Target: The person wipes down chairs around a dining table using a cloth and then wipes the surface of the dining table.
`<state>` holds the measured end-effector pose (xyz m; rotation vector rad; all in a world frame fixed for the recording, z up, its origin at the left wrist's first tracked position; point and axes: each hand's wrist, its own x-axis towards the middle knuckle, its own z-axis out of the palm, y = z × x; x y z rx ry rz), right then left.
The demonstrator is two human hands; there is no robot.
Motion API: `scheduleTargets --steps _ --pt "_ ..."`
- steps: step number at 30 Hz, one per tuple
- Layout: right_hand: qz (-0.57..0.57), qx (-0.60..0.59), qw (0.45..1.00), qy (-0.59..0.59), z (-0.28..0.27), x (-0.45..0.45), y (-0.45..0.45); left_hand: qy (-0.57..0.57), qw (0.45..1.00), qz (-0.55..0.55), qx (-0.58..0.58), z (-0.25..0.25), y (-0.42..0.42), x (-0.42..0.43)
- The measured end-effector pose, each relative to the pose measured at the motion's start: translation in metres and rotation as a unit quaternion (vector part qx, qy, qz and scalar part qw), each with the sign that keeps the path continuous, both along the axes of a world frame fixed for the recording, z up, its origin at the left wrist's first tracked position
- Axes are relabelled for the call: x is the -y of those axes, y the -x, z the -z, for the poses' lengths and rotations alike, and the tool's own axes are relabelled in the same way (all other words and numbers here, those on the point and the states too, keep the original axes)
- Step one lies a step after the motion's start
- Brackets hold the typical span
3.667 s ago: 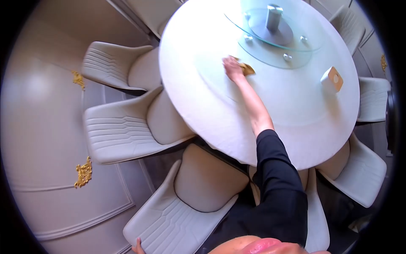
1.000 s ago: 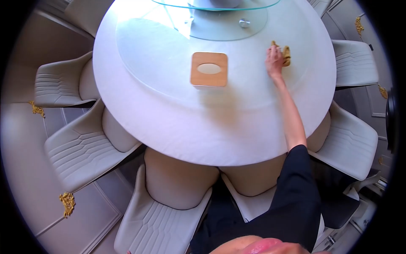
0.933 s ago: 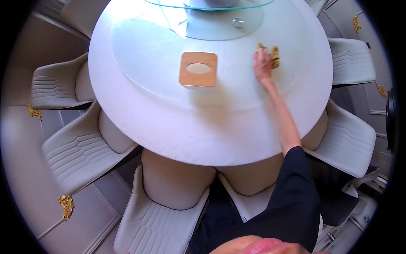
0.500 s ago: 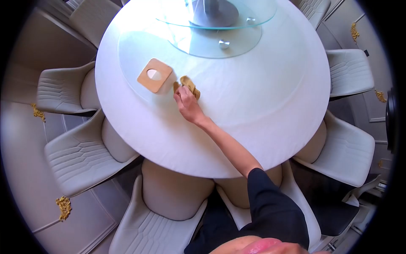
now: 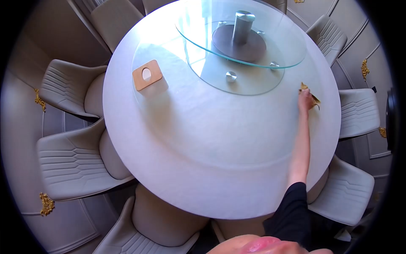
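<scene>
My right hand (image 5: 305, 100) is closed on a yellow-brown cloth (image 5: 315, 102) and presses it on the right part of the round table (image 5: 203, 186), which has a white cover. The arm reaches up from the lower right in a dark sleeve. On the table's left part stands a tissue box (image 5: 147, 75) with a wooden top and an oval opening. A two-level glass turntable (image 5: 253, 63) with a metal post rises at the far side of the table. My left hand is out of view.
Pale padded chairs surround the table, among them one at the left (image 5: 76, 158), one at the right (image 5: 359, 112) and one at the lower right (image 5: 344, 192). Panelled walls with gold ornaments (image 5: 47, 204) stand behind them.
My right hand has swept the cloth from beside the tissue box to the table's right part. The tissue box, earlier near the middle front, now stands farther left. The camera view has shifted.
</scene>
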<state>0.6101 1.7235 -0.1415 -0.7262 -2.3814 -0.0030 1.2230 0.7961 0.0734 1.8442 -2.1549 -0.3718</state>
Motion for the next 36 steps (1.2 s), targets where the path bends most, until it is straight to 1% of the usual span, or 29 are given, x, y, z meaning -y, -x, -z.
scheduleTargets --steps 1,2,3,4,5,6,8,10,12,14,15,16,17,18,19,20,21,22,24,25,27,28,29,30,32,34,36 --pt "-0.03 -0.002 0.997 0.071 -0.004 0.011 0.004 -0.001 1.0 -0.002 0.006 0.0 -0.002 0.001" --pt "-0.146 0.076 0.982 0.092 -0.007 0.034 -0.001 -0.001 1.0 -0.006 0.01 0.0 -0.003 0.002" --pt "-0.348 0.029 0.879 0.326 -0.014 0.07 -0.019 -0.002 1.0 -0.012 0.011 0.0 -0.006 0.003" --pt "-0.332 0.166 0.871 0.322 -0.044 0.129 -0.041 -0.002 1.0 -0.016 0.014 0.001 -0.008 0.002" --pt "-0.554 0.233 0.777 0.19 -0.053 0.167 -0.065 -0.003 1.0 -0.016 0.017 0.001 -0.008 0.002" --pt "-0.507 0.291 0.728 0.358 -0.091 0.224 -0.092 -0.006 1.0 -0.016 0.019 0.003 -0.008 0.002" --pt "-0.57 0.223 0.72 0.328 -0.173 0.286 -0.103 -0.011 1.0 -0.017 0.024 0.007 -0.007 0.003" --pt "-0.575 0.062 0.779 0.242 -0.227 0.306 -0.068 -0.012 0.999 -0.017 0.024 0.009 -0.008 0.006" --pt "-0.508 -0.097 0.848 0.114 -0.261 0.311 -0.01 -0.01 1.0 -0.018 0.02 0.009 -0.011 0.007" --pt "-0.41 -0.099 0.905 -0.057 -0.263 0.294 0.061 -0.008 1.0 -0.019 0.018 0.011 -0.013 0.009" --pt "-0.384 -0.111 0.896 -0.191 -0.247 0.263 0.102 -0.007 1.0 -0.021 0.016 0.011 -0.015 0.01" --pt "-0.351 -0.123 0.872 -0.317 -0.228 0.226 0.13 -0.004 1.0 -0.023 0.015 0.011 -0.016 0.009" --pt "-0.297 -0.018 0.922 -0.249 -0.22 0.191 0.142 -0.001 1.0 -0.026 0.015 0.01 -0.019 0.009" --pt "-0.239 0.091 0.95 -0.178 -0.22 0.165 0.151 -0.002 0.999 -0.031 0.012 0.01 -0.021 0.01" --pt "-0.2 0.124 0.932 0.277 -0.246 0.154 0.139 -0.003 0.999 -0.032 0.013 0.011 -0.023 0.01" --pt "-0.084 0.088 0.988 -0.096 -0.194 0.111 0.163 -0.003 0.999 -0.034 0.014 0.011 -0.022 0.009" --pt "-0.026 0.066 0.997 0.043 -0.185 0.111 0.169 -0.004 0.999 -0.035 0.015 0.012 -0.023 0.01" --pt "-0.025 0.064 0.997 0.045 -0.179 0.123 0.176 -0.004 0.999 -0.035 0.016 0.01 -0.024 0.011" --pt "-0.161 0.144 0.976 -0.021 -0.174 0.172 0.186 -0.002 0.999 -0.035 0.019 0.01 -0.023 0.012" --pt "-0.262 0.077 0.961 0.038 -0.173 0.209 0.181 -0.002 0.999 -0.034 0.02 0.009 -0.024 0.012" --pt "-0.385 -0.036 0.922 0.021 -0.168 0.276 0.155 -0.003 0.999 -0.031 0.025 0.009 -0.023 0.01" --pt "-0.422 0.059 0.904 -0.044 -0.174 0.289 0.161 -0.005 0.999 -0.029 0.026 0.011 -0.022 0.01" --pt "-0.441 0.119 0.886 -0.075 -0.204 0.307 0.144 -0.004 0.999 -0.028 0.026 0.011 -0.019 0.011" --pt "-0.444 0.112 0.882 -0.112 -0.212 0.306 0.137 -0.002 0.999 -0.026 0.027 0.012 -0.019 0.011" --pt "-0.465 0.138 0.867 -0.111 -0.207 0.271 0.147 -0.001 0.999 -0.025 0.026 0.012 -0.022 0.012" --pt "-0.426 0.012 0.901 -0.084 -0.174 0.21 0.155 0.001 0.999 -0.028 0.029 0.012 -0.025 0.012" --pt "-0.252 0.032 0.959 -0.123 -0.192 0.171 0.134 0.002 0.999 -0.032 0.03 0.013 -0.026 0.011"
